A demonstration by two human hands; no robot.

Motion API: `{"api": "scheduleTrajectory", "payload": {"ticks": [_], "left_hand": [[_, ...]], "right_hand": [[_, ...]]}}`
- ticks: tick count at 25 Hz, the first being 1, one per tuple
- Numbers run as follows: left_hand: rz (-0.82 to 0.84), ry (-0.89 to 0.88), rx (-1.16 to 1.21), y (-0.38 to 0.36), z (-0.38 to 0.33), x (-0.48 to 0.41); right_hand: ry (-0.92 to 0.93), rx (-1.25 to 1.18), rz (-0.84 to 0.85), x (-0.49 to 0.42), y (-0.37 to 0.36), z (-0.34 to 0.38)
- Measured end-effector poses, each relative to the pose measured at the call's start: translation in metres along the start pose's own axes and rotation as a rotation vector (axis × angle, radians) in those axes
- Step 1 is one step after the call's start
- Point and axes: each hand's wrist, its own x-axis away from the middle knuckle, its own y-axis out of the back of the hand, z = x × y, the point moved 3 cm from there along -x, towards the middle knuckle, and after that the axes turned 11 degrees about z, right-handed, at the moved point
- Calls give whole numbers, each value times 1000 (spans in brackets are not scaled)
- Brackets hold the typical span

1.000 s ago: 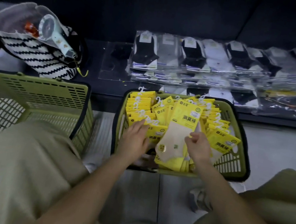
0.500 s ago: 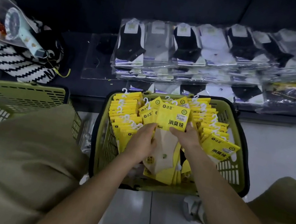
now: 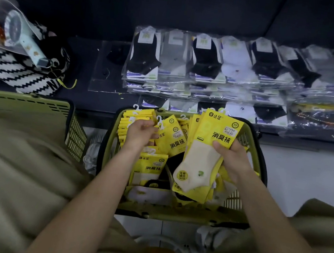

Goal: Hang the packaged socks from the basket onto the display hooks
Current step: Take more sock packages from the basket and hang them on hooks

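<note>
Hands (image 3: pixel 141 135) (image 3: pixel 231 157) gripping sock packs (image 3: pixel 214 137), basket (image 3: pixel 170 214) part-hidden

wall (image 3: pixel 201 8): dark panel | shelf (image 3: pixel 79 100): low, dark | floor (image 3: pixel 305 179): pale tiles | light: dim

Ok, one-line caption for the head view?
Right hand holds a stack of sock packs above the green basket; left hand grips a second pack inside.
</note>
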Motion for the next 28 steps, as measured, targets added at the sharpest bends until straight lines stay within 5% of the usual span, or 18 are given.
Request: {"api": "scheduleTrajectory", "payload": {"ticks": [6, 11, 16, 28], "left_hand": [[321, -196, -178, -38, -16, 38], [280, -268, 86, -23, -45, 47], [272, -333, 152, 2, -103, 49], [246, -601, 118, 39, -241, 41]], "right_hand": [[153, 68, 289, 11, -41, 41], [235, 128, 311, 20, -72, 76], [365, 88, 53, 15, -86, 145], [658, 84, 171, 2, -145, 281]]}}
